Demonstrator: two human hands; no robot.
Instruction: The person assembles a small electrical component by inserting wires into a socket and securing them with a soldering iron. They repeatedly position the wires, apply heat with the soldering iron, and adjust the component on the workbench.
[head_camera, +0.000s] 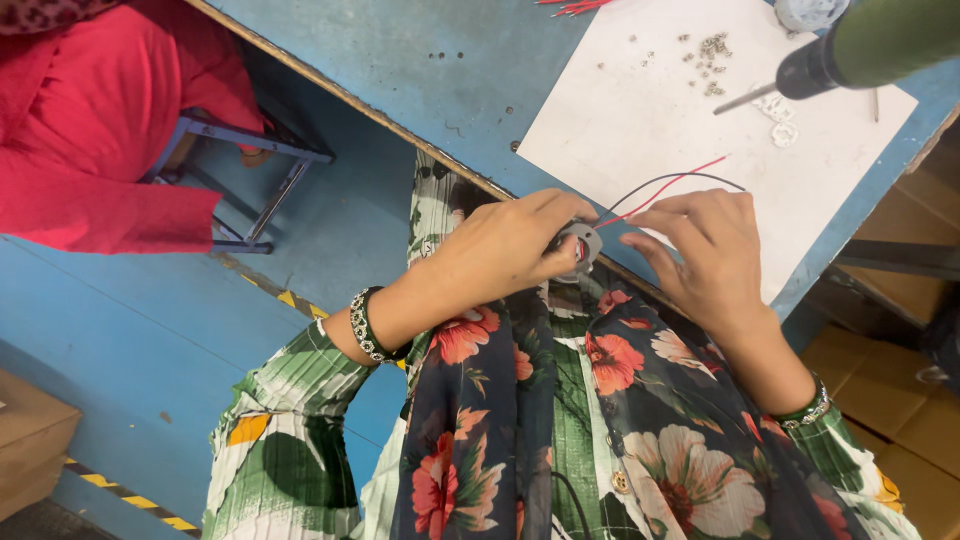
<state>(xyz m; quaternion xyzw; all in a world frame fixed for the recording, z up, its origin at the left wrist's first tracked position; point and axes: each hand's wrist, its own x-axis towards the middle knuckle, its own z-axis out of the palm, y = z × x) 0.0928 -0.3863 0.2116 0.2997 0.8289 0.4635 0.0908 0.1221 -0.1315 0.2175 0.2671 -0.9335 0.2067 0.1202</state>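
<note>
A small round grey part (583, 243) is pinched in the fingertips of the left hand (505, 245), which is clenched around it just at the near edge of the counter (420, 80), over the lap. The right hand (705, 255) is held just beside it, fingers curled and half open; nothing can be seen gripped in it, though its fingertips lie near the wires. A red wire (680, 180) and a black wire (690, 178) run from the part up onto the white sheet (660, 110) lying near the counter's right edge.

Judged from this position, the part could be dropped: it is held beyond the counter's near edge, so a slip of the pinch would send it into the lap or to the floor (150, 330). The thin wires could be strained or pulled off at their joint if the part is turned or drawn away while they drag across the sheet. The small metal pieces (710, 55) scattered on the sheet towards the far edge could be swept off by the wires. A green power driver (850, 50) hangs over the far right corner, its bit pointing at the sheet; it could be knocked by a raised hand.

The part sits inside the left grip, mostly hidden by the fingers, and just left of the right fingertips.
</note>
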